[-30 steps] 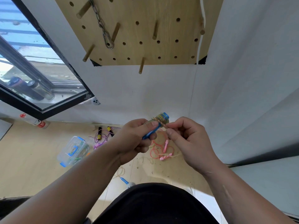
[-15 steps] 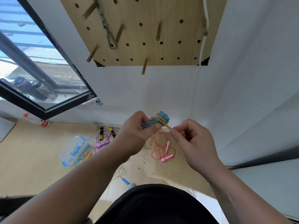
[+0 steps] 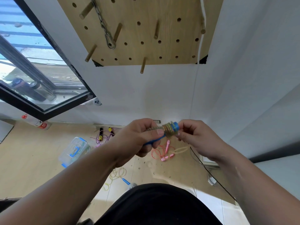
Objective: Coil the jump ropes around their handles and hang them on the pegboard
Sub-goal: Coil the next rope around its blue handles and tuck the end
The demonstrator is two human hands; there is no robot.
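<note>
I am gripping the blue handle (image 3: 152,141) in my left hand (image 3: 139,137), the yellowish rope (image 3: 168,130) coiled round its tip beyond my thumb. My right hand (image 3: 193,135) is pinching that coil, below the pegboard (image 3: 170,7).

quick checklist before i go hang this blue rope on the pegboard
1. Left hand grips the blue handles firmly: ok.
2. Rope coil sits in tight wraps near the cap end: ok.
3. Loose end tucked in: cannot tell, the right hand pinches the coil and covers it.
4. Bare peg free at the lower edge of the pegboard: ok.
5. Chosen peg clear of the chain, which hangs further up and left: ok.
6. All ropes coiled: not ok, the pink rope lies loose on the floor.
</note>
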